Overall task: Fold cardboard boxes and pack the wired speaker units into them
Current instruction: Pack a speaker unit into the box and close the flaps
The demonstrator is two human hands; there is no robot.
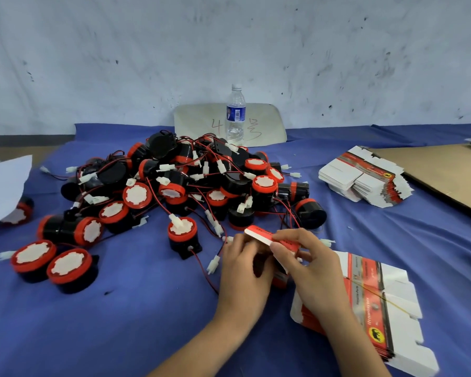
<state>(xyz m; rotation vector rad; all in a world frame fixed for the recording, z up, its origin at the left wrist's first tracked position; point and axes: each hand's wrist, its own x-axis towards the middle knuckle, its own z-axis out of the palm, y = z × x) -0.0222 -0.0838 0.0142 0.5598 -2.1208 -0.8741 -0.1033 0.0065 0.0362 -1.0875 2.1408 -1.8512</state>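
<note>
A big heap of black-and-red wired speaker units (pixel 191 183) with red leads and white plugs covers the middle of the blue cloth. In front of it I hold one small red-and-white cardboard box (pixel 264 236) between both hands. My left hand (pixel 245 270) grips it from the left and below. My right hand (pixel 307 265) pinches its red top flap with thumb and fingers. A banded stack of flat box blanks (pixel 375 300) lies just right of my right wrist. What is inside the box is hidden by my hands.
A second pile of flat blanks (pixel 365 178) lies at the right, beside a brown cardboard sheet (pixel 446 172). A water bottle (pixel 235 115) stands behind the heap before a pale board (pixel 196 121). White paper (pixel 3 183) overlaps the left edge. Loose speaker units (pixel 52 262) sit front left.
</note>
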